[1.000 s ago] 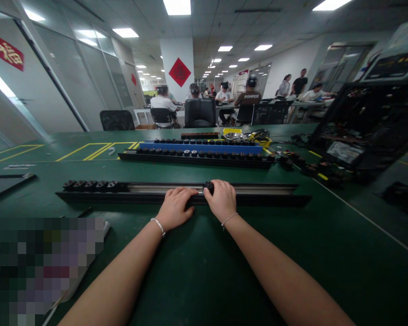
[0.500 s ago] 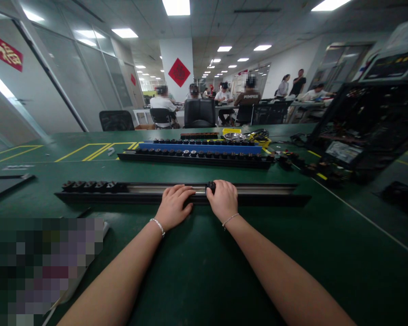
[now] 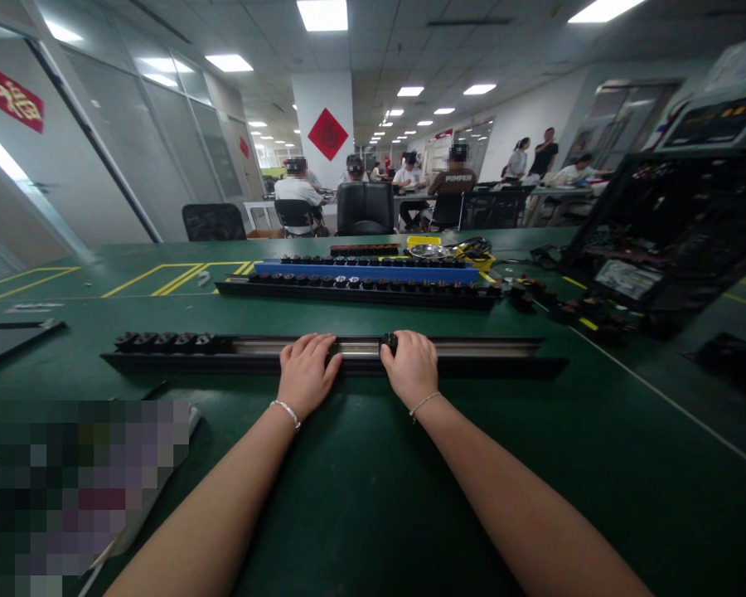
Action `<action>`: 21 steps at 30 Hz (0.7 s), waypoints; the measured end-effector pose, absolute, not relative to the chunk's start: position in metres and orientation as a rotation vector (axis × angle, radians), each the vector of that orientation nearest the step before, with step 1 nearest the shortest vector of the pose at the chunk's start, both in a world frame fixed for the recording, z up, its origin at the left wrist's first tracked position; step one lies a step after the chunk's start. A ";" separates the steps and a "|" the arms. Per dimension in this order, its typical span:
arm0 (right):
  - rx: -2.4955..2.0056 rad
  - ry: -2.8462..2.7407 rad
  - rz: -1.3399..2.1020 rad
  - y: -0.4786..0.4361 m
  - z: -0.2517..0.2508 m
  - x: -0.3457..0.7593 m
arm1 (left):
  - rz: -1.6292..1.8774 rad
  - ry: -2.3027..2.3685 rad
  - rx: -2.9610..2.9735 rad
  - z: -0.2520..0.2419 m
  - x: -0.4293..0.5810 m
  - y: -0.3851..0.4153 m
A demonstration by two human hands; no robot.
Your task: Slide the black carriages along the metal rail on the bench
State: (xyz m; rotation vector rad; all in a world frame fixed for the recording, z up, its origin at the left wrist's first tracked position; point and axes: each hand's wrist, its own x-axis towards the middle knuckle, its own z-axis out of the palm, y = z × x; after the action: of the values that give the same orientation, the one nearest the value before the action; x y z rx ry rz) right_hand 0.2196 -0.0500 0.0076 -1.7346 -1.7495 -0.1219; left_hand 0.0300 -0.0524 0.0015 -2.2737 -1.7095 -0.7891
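Observation:
A long black rail (image 3: 472, 365) with a silvery channel lies across the green table before me. At its left end sit several small black blocks (image 3: 165, 341) in a row. My left hand (image 3: 307, 373) rests over the rail left of its middle, fingers bent across the channel and thumb at the near wall. To the right of it, my right hand (image 3: 411, 365) is closed on a small black block (image 3: 389, 341) set at the channel. The fingers partly cover this block, so its lower part is hidden. A short stretch of bare channel shows between the hands.
Further back lie another black rail (image 3: 348, 295) filled with blocks and a blue rail (image 3: 373, 270). A metal dish (image 3: 428, 250) and cables stand behind them. An open black machine frame (image 3: 652, 224) is at the right. A blurred-out flat object (image 3: 99, 489) lies front left.
My left hand has moved left along the rail, away from the small block, with its fingers drawn in. My right hand stays on the block, nearly unmoved.

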 end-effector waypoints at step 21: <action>-1.753 -1.745 -0.161 -0.052 0.008 0.227 | -0.745 -1.729 -2.250 0.000 0.028 -0.051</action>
State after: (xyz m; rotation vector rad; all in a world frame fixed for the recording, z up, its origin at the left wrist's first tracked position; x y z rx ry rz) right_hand 0.2265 -0.0515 0.0078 -1.7534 -1.7450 -0.1605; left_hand 0.0282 -0.0512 -0.0001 -2.2502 -1.7291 -0.7451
